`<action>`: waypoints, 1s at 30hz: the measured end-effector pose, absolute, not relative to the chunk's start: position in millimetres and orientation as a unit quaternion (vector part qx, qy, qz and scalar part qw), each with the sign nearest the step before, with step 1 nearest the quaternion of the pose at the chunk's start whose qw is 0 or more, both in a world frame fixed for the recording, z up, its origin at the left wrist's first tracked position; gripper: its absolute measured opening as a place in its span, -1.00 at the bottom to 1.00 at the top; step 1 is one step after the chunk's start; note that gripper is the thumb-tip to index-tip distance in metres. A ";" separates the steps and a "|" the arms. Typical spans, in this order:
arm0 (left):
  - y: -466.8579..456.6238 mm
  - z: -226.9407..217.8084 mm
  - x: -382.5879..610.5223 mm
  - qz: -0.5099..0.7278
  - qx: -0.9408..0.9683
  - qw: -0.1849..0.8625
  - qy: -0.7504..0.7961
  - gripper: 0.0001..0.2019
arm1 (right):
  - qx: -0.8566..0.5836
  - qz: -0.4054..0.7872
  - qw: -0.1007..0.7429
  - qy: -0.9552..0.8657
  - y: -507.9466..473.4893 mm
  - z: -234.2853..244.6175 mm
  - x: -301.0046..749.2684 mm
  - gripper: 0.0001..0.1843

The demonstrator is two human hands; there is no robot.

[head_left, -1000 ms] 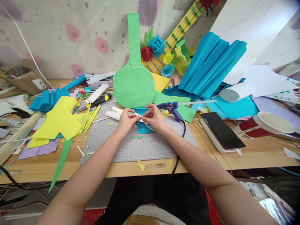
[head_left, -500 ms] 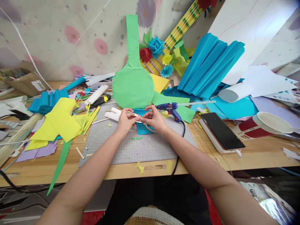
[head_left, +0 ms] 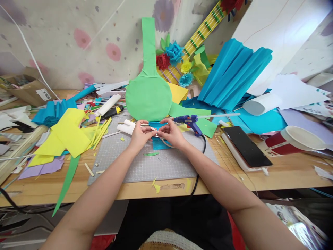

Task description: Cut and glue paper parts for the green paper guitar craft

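My left hand (head_left: 141,136) and my right hand (head_left: 172,134) meet above the grey cutting mat (head_left: 125,161), thumbs and forefingers pinched close together. Between the fingertips is a thin white strip, mostly covered by them. A pale curved band (head_left: 166,143) shows just under my right hand; whether it joins the strip I cannot tell. Blue paper (head_left: 159,145) lies beneath both hands. Beside my left hand are white paper rolls (head_left: 126,127). Right of my right hand sits a blue glue gun (head_left: 191,123). Behind stands a green paper-covered guitar-like shape (head_left: 148,97).
Yellow paper pieces (head_left: 69,133) and a black-yellow cutter (head_left: 114,111) lie to the left. At right are a phone (head_left: 247,146) and a paper cup (head_left: 293,140). Pleated blue paper (head_left: 231,76) leans at the back. The glue gun's black cord (head_left: 197,180) hangs over the table edge.
Both hands keep nearly the same place and pinch, with only slight finger movement. The whole view has shifted very slightly.
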State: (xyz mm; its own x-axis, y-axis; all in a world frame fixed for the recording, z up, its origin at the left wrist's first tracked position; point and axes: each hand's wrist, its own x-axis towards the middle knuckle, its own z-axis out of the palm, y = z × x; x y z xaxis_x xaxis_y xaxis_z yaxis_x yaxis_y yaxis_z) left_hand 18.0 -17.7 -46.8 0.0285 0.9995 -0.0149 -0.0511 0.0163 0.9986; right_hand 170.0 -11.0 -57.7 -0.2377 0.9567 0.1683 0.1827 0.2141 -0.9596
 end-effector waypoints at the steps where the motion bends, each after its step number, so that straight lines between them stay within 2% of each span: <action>1: -17.8 -46.8 17.8 0.500 0.494 0.522 0.483 -0.41 | -0.435 0.454 0.432 -0.646 -10.9 -57.8 170.2 -0.56; 7: -15.5 -46.7 17.0 0.526 0.508 0.498 0.467 -0.43 | -0.399 0.541 0.435 -0.599 -11.2 -57.1 170.7 -0.61; 11: -12.4 -49.0 14.4 0.573 0.479 0.450 0.490 -0.70 | -0.389 0.573 0.433 -0.577 -11.1 -55.8 172.4 -0.61; 12: -12.2 -49.7 13.9 0.565 0.479 0.456 0.494 -0.72 | -0.390 0.576 0.428 -0.577 -11.2 -55.5 172.5 -0.61; 18: -14.7 -51.7 16.9 0.484 0.558 0.465 0.488 -0.73 | -0.380 0.569 0.409 -0.604 -11.4 -55.8 171.5 -0.65; 25: -16.3 -49.5 18.3 0.491 0.532 0.444 0.527 -0.67 | -0.411 0.498 0.387 -0.658 -14.2 -56.0 169.2 -0.70; 30: -16.1 -51.0 15.9 0.488 0.540 0.441 0.524 -0.65 | -0.419 0.522 0.382 -0.637 -18.2 -49.9 167.8 -0.66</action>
State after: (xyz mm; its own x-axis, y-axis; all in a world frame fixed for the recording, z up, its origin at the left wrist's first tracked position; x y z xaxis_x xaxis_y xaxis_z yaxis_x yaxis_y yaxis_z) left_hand 15.9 -16.1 -51.0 -0.0273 0.9975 0.0647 0.1356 -0.0605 0.9889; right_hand 167.8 -18.2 -49.9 -0.3566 0.9329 0.0497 0.1359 0.1044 -0.9852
